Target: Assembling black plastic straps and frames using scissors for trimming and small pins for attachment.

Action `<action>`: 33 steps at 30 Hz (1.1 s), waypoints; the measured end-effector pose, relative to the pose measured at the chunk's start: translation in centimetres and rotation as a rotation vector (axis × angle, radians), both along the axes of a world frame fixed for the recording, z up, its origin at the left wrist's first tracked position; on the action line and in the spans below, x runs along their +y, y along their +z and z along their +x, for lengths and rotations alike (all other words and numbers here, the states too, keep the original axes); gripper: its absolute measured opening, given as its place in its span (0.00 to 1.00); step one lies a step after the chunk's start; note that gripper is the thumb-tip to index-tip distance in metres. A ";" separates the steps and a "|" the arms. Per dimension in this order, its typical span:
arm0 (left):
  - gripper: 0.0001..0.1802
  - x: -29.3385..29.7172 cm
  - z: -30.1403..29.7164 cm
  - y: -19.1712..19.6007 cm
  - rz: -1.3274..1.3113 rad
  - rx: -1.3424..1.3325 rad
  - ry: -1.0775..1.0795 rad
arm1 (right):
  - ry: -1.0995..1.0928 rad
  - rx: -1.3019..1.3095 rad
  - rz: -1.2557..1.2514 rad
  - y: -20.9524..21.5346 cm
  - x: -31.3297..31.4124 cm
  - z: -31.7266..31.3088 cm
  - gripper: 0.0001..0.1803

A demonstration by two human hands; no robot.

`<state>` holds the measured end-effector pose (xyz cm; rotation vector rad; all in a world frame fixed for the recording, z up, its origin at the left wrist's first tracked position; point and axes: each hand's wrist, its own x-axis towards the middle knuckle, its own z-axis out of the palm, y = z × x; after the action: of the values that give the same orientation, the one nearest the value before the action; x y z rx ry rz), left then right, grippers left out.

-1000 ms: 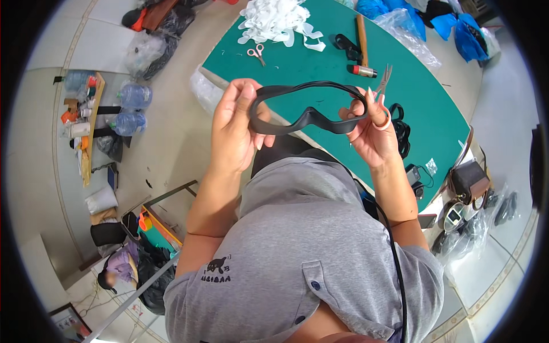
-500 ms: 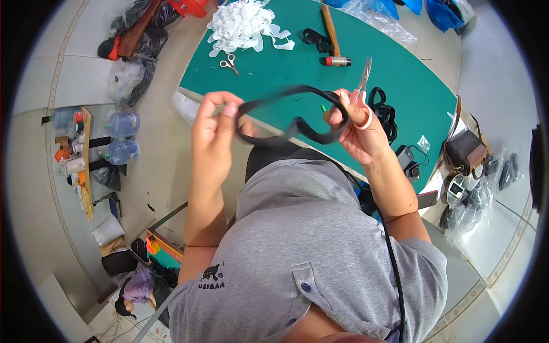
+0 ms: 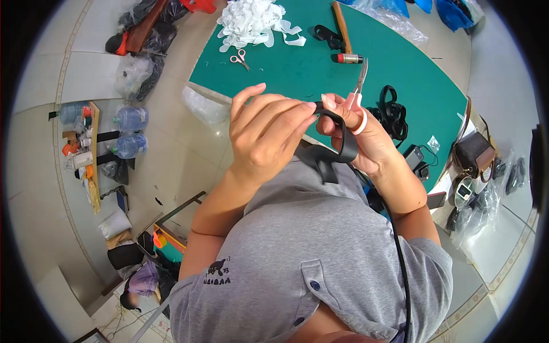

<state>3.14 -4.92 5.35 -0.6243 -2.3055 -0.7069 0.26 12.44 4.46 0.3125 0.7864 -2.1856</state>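
Observation:
Close together in front of my chest, both hands hold a black flat strap [image 3: 346, 140]. My left hand [image 3: 266, 137] pinches it between thumb and fingertips, its forefinger raised. My right hand [image 3: 372, 143] pinches the strap beside the left fingertips. Around the right thumb is a white-pink handle of a pair of scissors [image 3: 358, 91], whose blades point away from me over the table. The strap curves down below the right fingers, and its lower part hangs over my shirt. Part of it is hidden behind my fingers.
On the green table [image 3: 274, 74] lie a heap of white strips [image 3: 246, 23], small pink scissors [image 3: 240, 59], a hammer [image 3: 343, 34] and black straps [image 3: 393, 114]. A brown bag [image 3: 474, 151] is at the right edge. A person in purple [image 3: 143, 280] is at lower left.
My left hand has moved right to meet the right hand. The strap, earlier stretched in a wide loop between the hands, now hangs folded below the right fingers.

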 end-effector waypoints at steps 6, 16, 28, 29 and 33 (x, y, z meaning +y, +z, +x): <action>0.08 -0.4 -0.4 -0.2 -0.013 0.032 0.002 | -0.031 -0.132 -0.021 0.4 -0.3 0.0 0.09; 0.09 -1.3 -2.1 -3.3 -0.003 0.174 -0.169 | 0.032 -0.198 -0.244 -1.0 -0.2 0.4 0.11; 0.03 -0.3 -0.9 -4.0 0.454 -0.240 0.065 | 0.030 -0.462 -0.502 -3.2 0.3 0.7 0.16; 0.04 -0.3 -0.6 -4.0 0.648 -0.342 0.110 | 0.058 -0.473 -0.623 -3.7 0.5 0.7 0.17; 0.04 -1.8 -0.4 -3.2 0.482 -0.353 0.078 | 0.060 -0.609 -0.695 -4.2 0.7 0.5 0.17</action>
<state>2.70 -6.73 2.15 -0.1943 -2.3193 -1.3666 0.74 13.13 0.25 0.5380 -0.2947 -1.9917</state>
